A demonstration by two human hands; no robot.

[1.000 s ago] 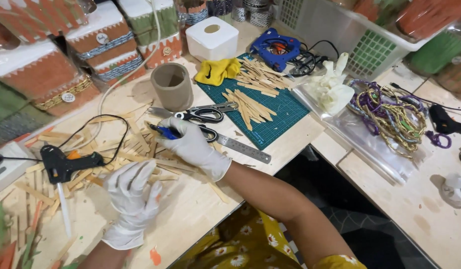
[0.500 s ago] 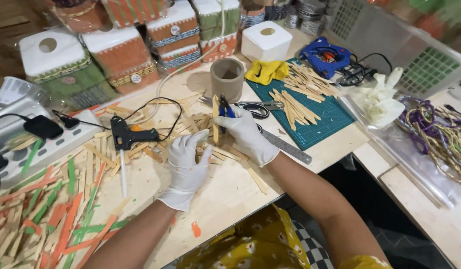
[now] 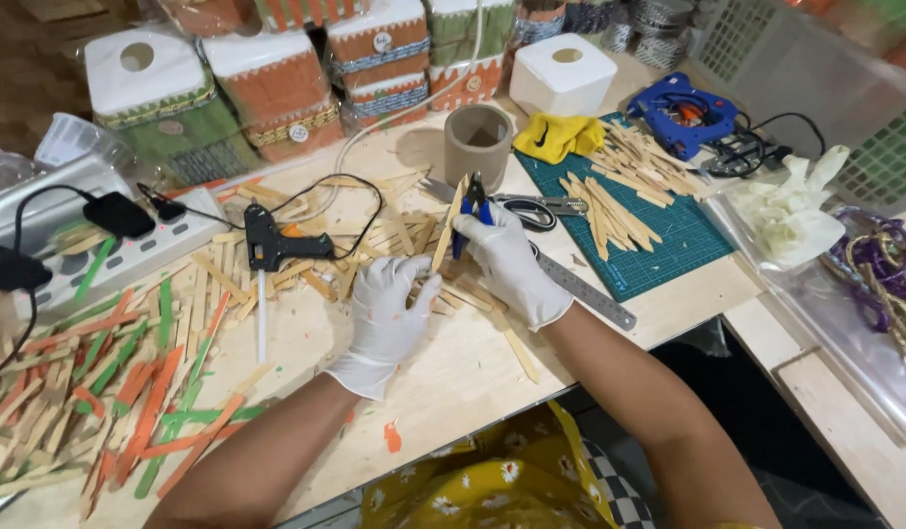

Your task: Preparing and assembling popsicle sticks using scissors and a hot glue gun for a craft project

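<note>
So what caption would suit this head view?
Gloved left hand holds a wooden stick while right hand grips blue-handled cutters.

Along the far edge of the bench (image 3: 453, 392) stands a row of square boxes: a white-topped box (image 3: 144, 73) with a round hole and a green patterned base at the left, orange and green decorated boxes (image 3: 277, 98) with small round labels (image 3: 298, 132) stacked beside it, and a plain white box (image 3: 563, 73) with a round hole further right. A clear plastic bag (image 3: 815, 245) lies at the right.
</note>
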